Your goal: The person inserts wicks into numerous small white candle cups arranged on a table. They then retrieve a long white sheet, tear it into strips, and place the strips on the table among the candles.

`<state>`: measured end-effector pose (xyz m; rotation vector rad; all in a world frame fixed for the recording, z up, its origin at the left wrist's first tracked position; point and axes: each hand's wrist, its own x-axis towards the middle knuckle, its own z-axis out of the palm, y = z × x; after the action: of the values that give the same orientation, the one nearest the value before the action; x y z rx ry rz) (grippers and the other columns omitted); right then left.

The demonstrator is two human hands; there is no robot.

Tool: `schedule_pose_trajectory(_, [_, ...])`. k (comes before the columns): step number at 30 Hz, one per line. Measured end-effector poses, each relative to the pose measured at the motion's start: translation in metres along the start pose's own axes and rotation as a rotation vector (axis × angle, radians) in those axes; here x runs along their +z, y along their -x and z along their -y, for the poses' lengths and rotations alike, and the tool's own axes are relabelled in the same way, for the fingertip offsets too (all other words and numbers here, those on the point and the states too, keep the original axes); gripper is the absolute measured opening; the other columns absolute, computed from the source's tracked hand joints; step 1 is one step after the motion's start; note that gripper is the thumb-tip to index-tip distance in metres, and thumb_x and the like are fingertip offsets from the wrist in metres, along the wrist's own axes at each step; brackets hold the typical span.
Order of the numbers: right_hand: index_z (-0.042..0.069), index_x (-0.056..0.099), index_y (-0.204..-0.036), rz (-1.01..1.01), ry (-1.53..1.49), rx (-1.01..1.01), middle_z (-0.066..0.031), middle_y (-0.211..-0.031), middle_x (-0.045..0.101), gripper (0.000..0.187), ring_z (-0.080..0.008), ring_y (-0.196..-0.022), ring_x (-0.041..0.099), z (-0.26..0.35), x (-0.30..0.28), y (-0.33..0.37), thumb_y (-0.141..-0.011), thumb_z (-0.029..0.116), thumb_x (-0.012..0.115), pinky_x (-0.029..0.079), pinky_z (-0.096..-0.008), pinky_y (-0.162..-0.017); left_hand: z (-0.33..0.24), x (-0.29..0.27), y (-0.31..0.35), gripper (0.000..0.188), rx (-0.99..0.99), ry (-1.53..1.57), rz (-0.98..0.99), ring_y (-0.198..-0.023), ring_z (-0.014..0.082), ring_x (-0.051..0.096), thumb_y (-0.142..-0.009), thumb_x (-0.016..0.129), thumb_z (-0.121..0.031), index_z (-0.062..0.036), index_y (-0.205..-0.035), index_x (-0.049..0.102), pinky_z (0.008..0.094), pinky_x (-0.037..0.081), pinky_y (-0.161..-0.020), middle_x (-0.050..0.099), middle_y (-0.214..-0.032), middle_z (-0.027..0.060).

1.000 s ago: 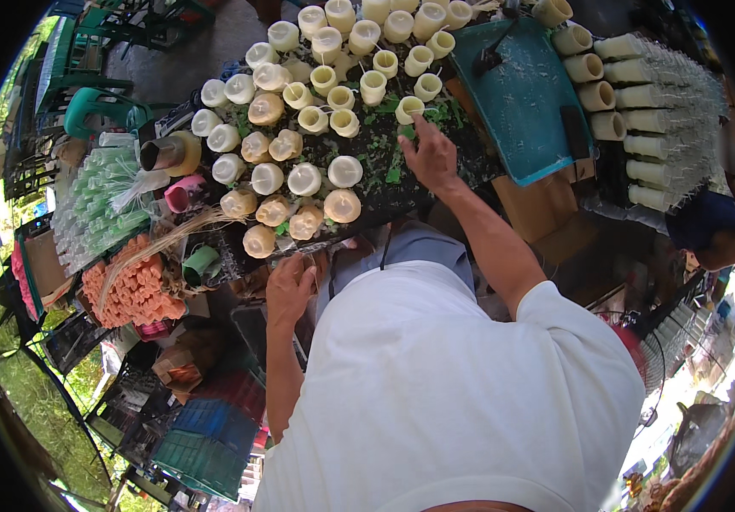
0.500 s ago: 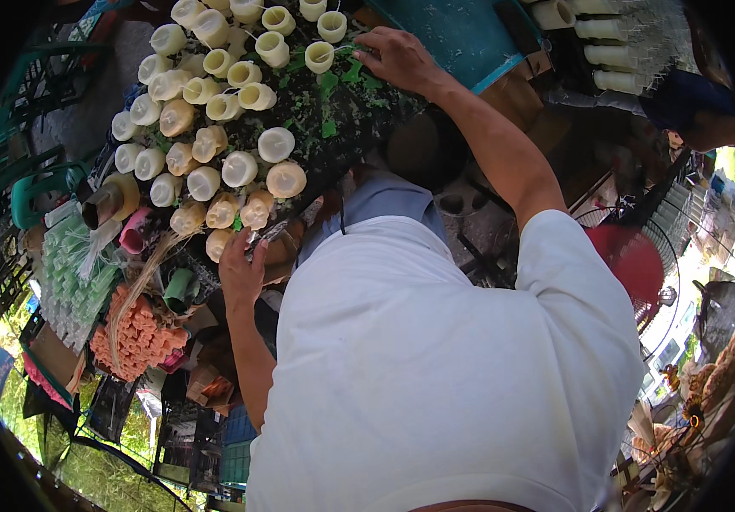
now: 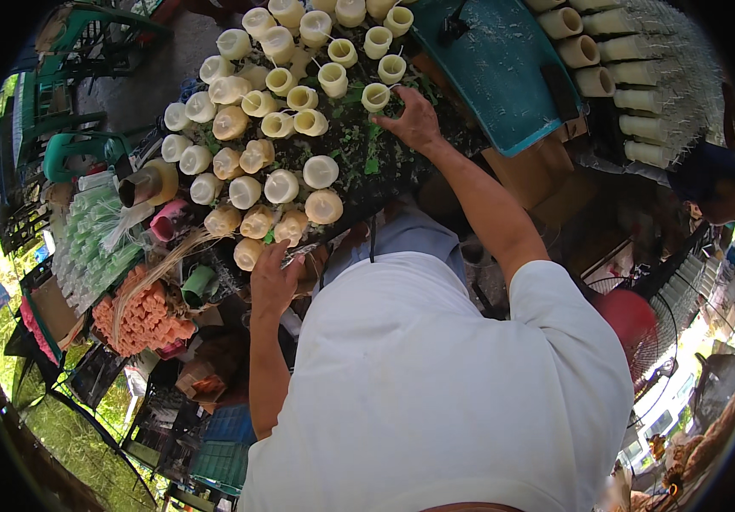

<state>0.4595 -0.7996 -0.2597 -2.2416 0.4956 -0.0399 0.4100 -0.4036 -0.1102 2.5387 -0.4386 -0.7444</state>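
My right hand (image 3: 412,122) reaches over the dark, wax-flecked tabletop (image 3: 359,183), its thumb and index finger apart. It is beside a hollow cream wax cup (image 3: 376,97), the nearest of several with thin white wicks. The index fingertip is close to the cup's wick; whether they touch I cannot tell. My left hand (image 3: 274,283) is at the table's near edge, fingers spread, next to a round cream candle (image 3: 249,253). Several more pale candles (image 3: 281,186) stand in a cluster between my hands and beyond, some smooth-topped, some lumpy.
A teal tray (image 3: 504,77) lies at the far right, with rows of wax cups (image 3: 641,128) past it. On the left are green-white sticks (image 3: 94,235), an orange bundle (image 3: 141,311) and a pink tube (image 3: 169,220). A red fan (image 3: 625,324) stands right; another person (image 3: 713,183) is behind it.
The whole view has shifted, so the table appears farther right and lower. My right hand has come closer to the nearest cup. My left hand remains by the same candle.
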Motion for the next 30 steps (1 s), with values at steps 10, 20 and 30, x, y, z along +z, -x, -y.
schedule_pose_trajectory(10, [0.003, 0.063, -0.124, -0.059, -0.106, 0.047, -0.0174, -0.120, 0.063, 0.068, -0.0364, -0.115, 0.061, -0.013, 0.036, -0.011, -0.075, 0.044, 0.087, 0.049, -0.0473, -0.099, 0.006, 0.013, 0.016, 0.041, 0.012, 0.001, -0.078, -0.093, 0.0324, 0.069, -0.092, 0.073, -0.024, 0.0014, -0.124, 0.066, 0.0412, 0.054, -0.083, 0.068, -0.111, 0.0182])
schedule_pose_trajectory(20, [0.004, 0.070, -0.118, -0.118, -0.256, -0.372, -0.0086, -0.114, 0.069, 0.041, -0.0194, -0.095, 0.070, 0.031, 0.006, -0.007, -0.084, 0.019, 0.085, 0.056, -0.0325, -0.085, -0.009, 0.010, 0.018, 0.045, -0.107, 0.123, -0.056, -0.107, 0.0394, 0.065, -0.091, 0.073, -0.028, -0.0007, -0.126, 0.065, 0.0451, 0.052, -0.093, 0.067, -0.117, 0.0209])
schedule_pose_trajectory(30, [0.007, 0.061, -0.122, 0.446, -1.939, 0.957, -0.0096, -0.106, 0.068, 0.046, -0.0247, -0.087, 0.066, 0.032, 0.011, 0.056, -0.099, 0.047, 0.063, 0.057, -0.0359, -0.067, -0.128, -0.017, -0.106, 0.062, 0.252, 0.168, -0.147, -0.115, 0.0394, 0.062, -0.090, 0.076, -0.031, -0.0048, -0.141, 0.054, 0.0469, 0.052, -0.097, 0.058, -0.133, 0.0210])
